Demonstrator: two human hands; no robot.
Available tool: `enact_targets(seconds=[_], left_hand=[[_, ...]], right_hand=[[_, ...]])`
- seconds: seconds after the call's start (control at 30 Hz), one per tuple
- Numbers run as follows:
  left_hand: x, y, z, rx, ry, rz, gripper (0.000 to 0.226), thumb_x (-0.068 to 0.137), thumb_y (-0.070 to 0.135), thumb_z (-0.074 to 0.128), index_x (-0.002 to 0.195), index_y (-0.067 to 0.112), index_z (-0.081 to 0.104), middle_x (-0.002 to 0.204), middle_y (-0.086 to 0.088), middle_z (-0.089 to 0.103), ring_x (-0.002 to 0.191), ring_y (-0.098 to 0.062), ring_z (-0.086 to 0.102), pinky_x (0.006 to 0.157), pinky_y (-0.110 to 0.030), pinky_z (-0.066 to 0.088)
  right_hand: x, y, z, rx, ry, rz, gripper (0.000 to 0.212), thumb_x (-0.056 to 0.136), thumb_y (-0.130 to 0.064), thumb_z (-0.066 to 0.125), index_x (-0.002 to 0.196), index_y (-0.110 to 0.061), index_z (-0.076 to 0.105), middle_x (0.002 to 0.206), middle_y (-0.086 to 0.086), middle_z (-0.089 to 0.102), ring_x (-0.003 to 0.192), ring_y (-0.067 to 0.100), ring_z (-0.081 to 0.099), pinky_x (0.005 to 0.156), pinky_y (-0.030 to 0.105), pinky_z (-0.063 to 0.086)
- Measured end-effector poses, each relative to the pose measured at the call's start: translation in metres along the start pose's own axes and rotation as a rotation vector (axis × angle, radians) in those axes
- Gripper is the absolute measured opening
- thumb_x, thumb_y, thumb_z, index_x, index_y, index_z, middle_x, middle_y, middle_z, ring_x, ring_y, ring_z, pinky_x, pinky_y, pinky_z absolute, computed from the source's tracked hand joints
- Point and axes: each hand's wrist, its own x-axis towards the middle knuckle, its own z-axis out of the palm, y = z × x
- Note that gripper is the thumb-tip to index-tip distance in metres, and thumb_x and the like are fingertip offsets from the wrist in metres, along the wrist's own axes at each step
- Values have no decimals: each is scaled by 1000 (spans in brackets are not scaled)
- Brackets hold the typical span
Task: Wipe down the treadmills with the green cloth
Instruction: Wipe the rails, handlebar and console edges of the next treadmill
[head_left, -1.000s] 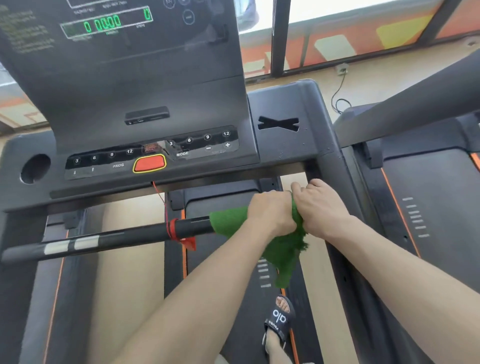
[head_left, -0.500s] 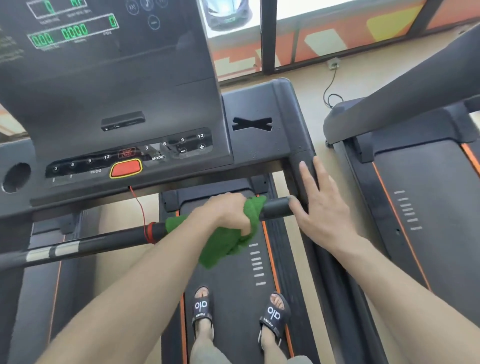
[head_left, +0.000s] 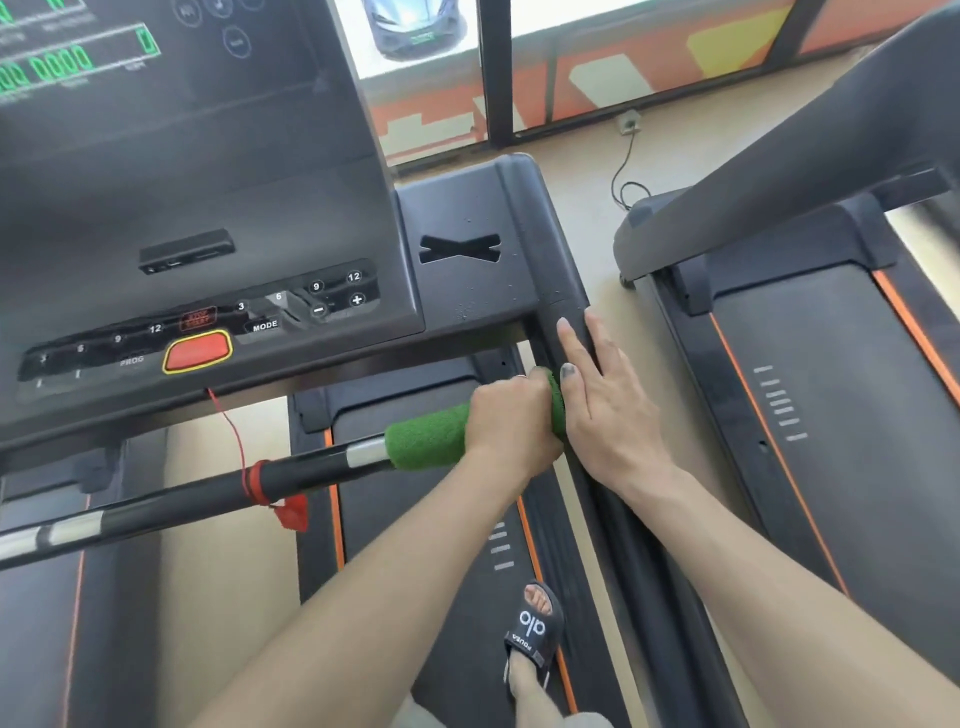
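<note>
The green cloth (head_left: 423, 439) is wrapped round the black front handlebar (head_left: 208, 493) of the treadmill I stand on. My left hand (head_left: 511, 423) grips the cloth and the bar together at the bar's right end, next to the side rail. My right hand (head_left: 605, 400) lies flat with straight fingers on the dark right side rail (head_left: 566, 296), touching the cloth's end. The console (head_left: 208, 208) with its red stop button (head_left: 197, 351) rises above the bar.
A red safety cord with a clip (head_left: 291, 512) hangs from the console round the bar. A second treadmill (head_left: 831, 364) stands close on the right, its rail slanting overhead. My sandalled foot (head_left: 535, 631) is on the belt. Windows line the far wall.
My left hand slid the cloth along the bar to the left and then back to the right end. My right hand let go of the cloth and now lies flat on the side rail.
</note>
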Motion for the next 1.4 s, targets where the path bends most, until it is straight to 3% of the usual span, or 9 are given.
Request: enact_targets(seconds=[0.2,0.27,0.37,0.5,0.7,0.9,1.13,1.27,1.4], left_hand=[[42,-37,-44,-610,-921,-58,32,62,38,82,86,18,75,82,-2,76,72,-21,75,70,-35,63],[39,-37,-39,-635,-858,-76,36,63,44,81,89,20,74,84,0,76,74,-20,75,74,-38,63],[7,-25,-19,-275,-328,53,44,72,48,74,103,20,63,86,0,70,75,-25,68,64,-35,51],[-24,-28,6,56,177,332,38,68,8,74,104,3,63,80,-8,63,66,-28,64,53,-35,48],[-21,-52,-31,-199,14,153,19,96,23,57,114,16,55,95,-6,69,89,-37,65,69,-42,51],[14,-46,-120,-1566,-74,-374,22,100,37,61,88,26,76,91,9,78,90,-10,74,85,-34,56],[64,-43,-155,-1315,-445,-72,12,100,43,58,108,36,64,112,11,71,100,2,68,90,-20,52],[75,-78,-135,-1161,-188,-17,33,101,52,47,122,30,61,125,6,63,115,-9,59,103,-33,47],[97,-128,-104,-370,163,-84,50,104,35,43,148,10,43,151,-10,46,141,-25,38,119,-40,29]], right_hand=[[-3,0,-1,-51,-9,-1,51,105,-42,21,155,-49,14,164,-24,-2,150,11,13,109,42,37],[-3,-1,-3,-52,-4,1,51,105,-41,22,156,-48,15,165,-22,-1,150,11,14,108,42,37],[-3,-2,-3,-45,13,9,51,105,-41,24,156,-47,18,165,-19,3,149,12,17,108,42,38],[-4,-1,-1,-61,33,-1,52,104,-43,22,155,-47,17,165,-20,4,148,12,19,103,43,42],[-3,0,-4,-1,-8,-18,49,105,-42,23,154,-43,27,165,-18,10,148,12,21,116,38,29],[-14,-52,-38,745,406,331,44,97,-47,29,106,-26,66,104,-8,69,104,13,60,101,46,45],[51,-97,-48,1639,31,437,56,102,-56,36,135,-18,61,129,11,67,119,27,64,101,51,50],[99,-90,-40,1166,415,439,22,97,-39,57,101,-21,69,101,7,74,97,25,71,92,52,56],[147,-76,-29,209,434,37,25,98,-33,55,115,-20,67,102,2,62,100,23,58,90,34,45]])
